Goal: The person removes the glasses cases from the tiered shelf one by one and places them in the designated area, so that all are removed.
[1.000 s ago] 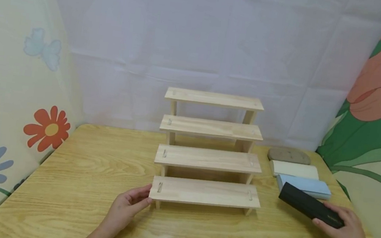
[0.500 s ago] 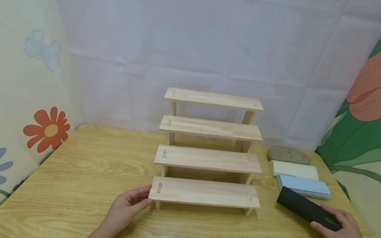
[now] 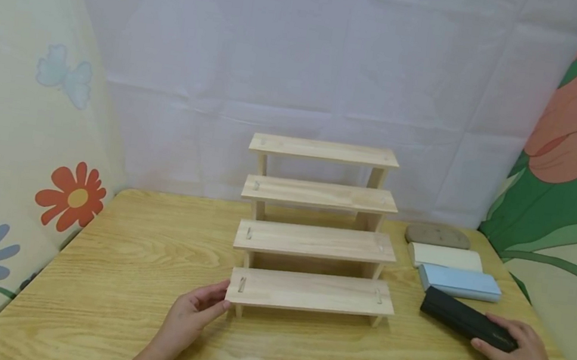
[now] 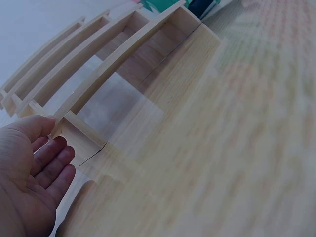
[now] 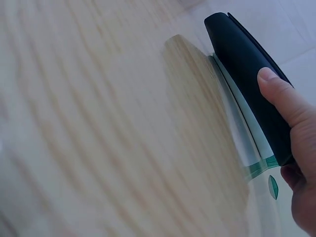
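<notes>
A four-tier wooden display stand (image 3: 310, 291) rises like steps in the middle of the table. My left hand (image 3: 194, 311) is at the left end of its lowest board, thumb on the front corner and fingers at the side. In the left wrist view, the thumb meets the board's end and the other fingers (image 4: 52, 165) curl below it. On the right, my right hand (image 3: 523, 356) grips a black glasses case (image 3: 466, 318) by its near end, thumb along one side. The right wrist view shows this case (image 5: 247, 79) slanted close over the wooden table.
Behind the black case lie a light blue case (image 3: 460, 281), a cream case (image 3: 445, 257) and a grey rounded case (image 3: 437, 235), lined up along the right side of the wooden table (image 3: 149, 259). A white cloth (image 3: 304, 50) hangs at the back, with patterned cloths at both sides.
The black glasses case in my right hand has dropped slightly toward the table, its far end now lower. The left hand and the stand stay where they were.
</notes>
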A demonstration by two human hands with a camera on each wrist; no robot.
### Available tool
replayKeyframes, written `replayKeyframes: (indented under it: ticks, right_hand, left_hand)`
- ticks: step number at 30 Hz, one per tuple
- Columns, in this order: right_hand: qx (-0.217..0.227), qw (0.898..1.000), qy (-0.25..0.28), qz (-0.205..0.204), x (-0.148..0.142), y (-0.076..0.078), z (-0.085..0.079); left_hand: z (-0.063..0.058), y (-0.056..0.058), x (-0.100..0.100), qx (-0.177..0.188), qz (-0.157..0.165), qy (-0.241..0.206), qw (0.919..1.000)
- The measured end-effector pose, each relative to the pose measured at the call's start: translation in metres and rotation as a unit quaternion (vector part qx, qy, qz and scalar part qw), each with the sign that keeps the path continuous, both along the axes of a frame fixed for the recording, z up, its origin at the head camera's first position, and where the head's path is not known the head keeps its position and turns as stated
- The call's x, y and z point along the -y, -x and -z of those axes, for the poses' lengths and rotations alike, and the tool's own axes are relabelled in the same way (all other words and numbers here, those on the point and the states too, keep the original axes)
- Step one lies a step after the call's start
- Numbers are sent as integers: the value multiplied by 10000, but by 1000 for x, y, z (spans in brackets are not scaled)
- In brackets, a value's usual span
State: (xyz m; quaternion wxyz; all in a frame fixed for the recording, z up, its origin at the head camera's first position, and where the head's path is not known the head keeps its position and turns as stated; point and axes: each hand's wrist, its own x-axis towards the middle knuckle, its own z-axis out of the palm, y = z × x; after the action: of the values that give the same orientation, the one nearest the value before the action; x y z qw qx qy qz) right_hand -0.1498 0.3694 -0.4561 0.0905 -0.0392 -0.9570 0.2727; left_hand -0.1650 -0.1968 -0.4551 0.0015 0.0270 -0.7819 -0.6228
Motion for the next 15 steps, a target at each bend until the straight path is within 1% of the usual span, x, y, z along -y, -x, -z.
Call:
replayKeyframes:
  ticks: [6, 12, 15]
  right_hand:
    - [80, 10000, 18, -11, -1, 1, 0]
    - [472, 9988, 125, -97, -5, 3, -1]
    - [529, 9984, 130, -119, -6, 4, 0]
  left_hand:
    - [0, 0, 0, -55, 5, -48, 10000]
    - [-1, 0, -1, -87, 12, -24, 10000]
    - [-1, 0, -1, -63, 1, -27, 10000]
